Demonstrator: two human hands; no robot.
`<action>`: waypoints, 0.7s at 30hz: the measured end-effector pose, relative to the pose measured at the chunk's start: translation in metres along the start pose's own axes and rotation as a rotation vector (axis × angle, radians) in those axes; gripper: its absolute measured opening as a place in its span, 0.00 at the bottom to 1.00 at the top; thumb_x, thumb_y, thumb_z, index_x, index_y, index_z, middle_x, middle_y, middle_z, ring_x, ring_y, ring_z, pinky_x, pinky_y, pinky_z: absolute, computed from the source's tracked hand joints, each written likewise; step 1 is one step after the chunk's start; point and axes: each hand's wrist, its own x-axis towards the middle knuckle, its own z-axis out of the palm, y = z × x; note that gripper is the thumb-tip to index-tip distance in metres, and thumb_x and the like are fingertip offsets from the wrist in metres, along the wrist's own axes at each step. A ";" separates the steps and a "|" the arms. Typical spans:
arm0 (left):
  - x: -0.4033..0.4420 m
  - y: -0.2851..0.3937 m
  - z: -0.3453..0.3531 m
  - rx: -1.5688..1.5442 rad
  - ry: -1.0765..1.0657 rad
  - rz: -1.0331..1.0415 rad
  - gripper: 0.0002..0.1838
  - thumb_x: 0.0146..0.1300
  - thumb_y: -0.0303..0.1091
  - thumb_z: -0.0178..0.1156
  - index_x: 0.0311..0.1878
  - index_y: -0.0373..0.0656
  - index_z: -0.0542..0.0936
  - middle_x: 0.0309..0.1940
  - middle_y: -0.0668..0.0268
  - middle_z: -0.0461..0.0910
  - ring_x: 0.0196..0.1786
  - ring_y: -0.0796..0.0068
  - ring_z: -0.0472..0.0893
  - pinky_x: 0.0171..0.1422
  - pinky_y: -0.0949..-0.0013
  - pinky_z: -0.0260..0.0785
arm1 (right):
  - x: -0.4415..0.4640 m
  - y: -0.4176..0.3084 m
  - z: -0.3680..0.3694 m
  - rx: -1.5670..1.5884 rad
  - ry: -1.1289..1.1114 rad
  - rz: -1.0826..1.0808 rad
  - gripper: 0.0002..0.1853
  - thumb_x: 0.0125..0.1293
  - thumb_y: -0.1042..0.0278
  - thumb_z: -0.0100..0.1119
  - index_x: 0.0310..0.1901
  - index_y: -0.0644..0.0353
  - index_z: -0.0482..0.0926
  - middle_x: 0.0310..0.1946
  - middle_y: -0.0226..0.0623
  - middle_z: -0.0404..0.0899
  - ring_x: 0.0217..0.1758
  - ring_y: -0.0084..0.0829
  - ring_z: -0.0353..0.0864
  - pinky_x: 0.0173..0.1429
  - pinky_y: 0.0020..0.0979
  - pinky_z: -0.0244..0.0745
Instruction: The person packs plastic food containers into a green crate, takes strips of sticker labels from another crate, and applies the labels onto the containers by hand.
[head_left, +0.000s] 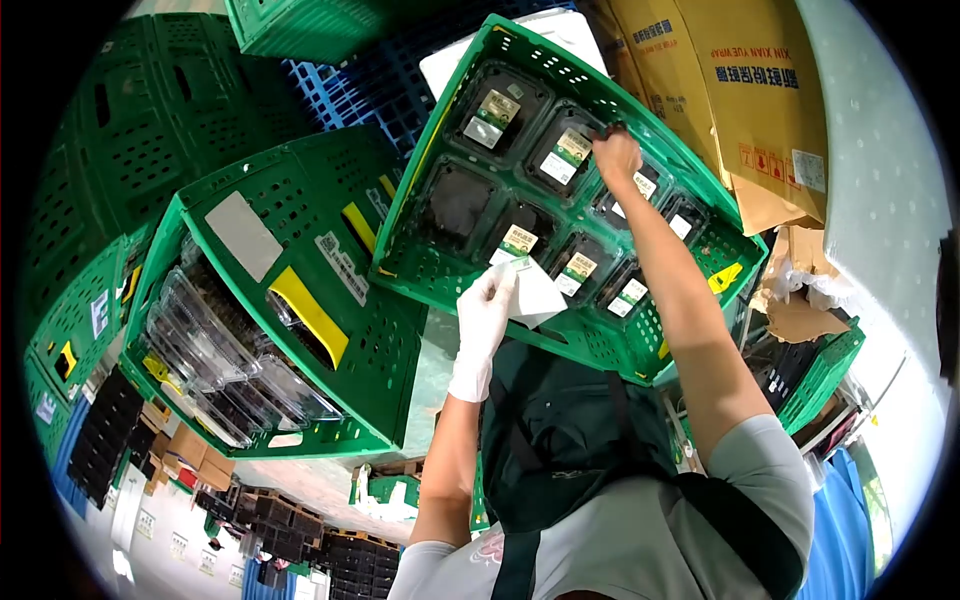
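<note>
My left hand, in a white glove, pinches a white label sheet over the near side of a green plastic crate. Inside the crate several clear lidded boxes with dark contents lie in two rows. Most carry a green and white label, such as the box at the back middle; on the box at the near left I see no label. My right hand, bare, is closed at the far right corner of that back middle box. Whatever its fingertips hold is hidden.
A tilted green crate with yellow handles, full of stacked clear boxes, stands at left. Brown cartons rise at back right. Behind the open crate lie a blue pallet and a white foam box.
</note>
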 end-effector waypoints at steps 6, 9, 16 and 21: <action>0.000 0.014 0.013 -0.034 0.030 0.094 0.14 0.58 0.35 0.60 0.42 0.34 0.79 0.29 0.67 0.79 0.32 0.82 0.75 0.38 0.77 0.67 | -0.071 -0.024 -0.071 0.625 -0.524 -0.354 0.11 0.53 0.60 0.64 0.30 0.60 0.80 0.21 0.31 0.79 0.25 0.20 0.76 0.31 0.25 0.71; -0.002 0.022 0.019 -0.012 0.008 0.077 0.13 0.58 0.33 0.60 0.41 0.33 0.79 0.29 0.67 0.79 0.31 0.83 0.74 0.38 0.77 0.67 | -0.121 -0.033 -0.119 0.604 -0.811 -0.369 0.13 0.50 0.61 0.68 0.34 0.59 0.80 0.24 0.26 0.78 0.27 0.16 0.73 0.33 0.21 0.70; -0.015 0.034 0.043 -0.069 0.037 0.172 0.11 0.55 0.31 0.63 0.39 0.33 0.80 0.30 0.71 0.77 0.31 0.86 0.72 0.34 0.80 0.64 | -0.150 0.005 -0.128 0.649 -0.735 -0.320 0.13 0.49 0.63 0.68 0.31 0.62 0.79 0.23 0.33 0.79 0.25 0.22 0.76 0.32 0.24 0.72; -0.017 0.037 0.050 0.113 0.010 0.175 0.13 0.51 0.32 0.67 0.37 0.34 0.81 0.24 0.68 0.77 0.27 0.84 0.72 0.32 0.78 0.66 | -0.149 0.026 -0.127 0.681 -0.805 -0.230 0.10 0.53 0.65 0.65 0.33 0.63 0.80 0.23 0.34 0.79 0.25 0.21 0.75 0.32 0.24 0.71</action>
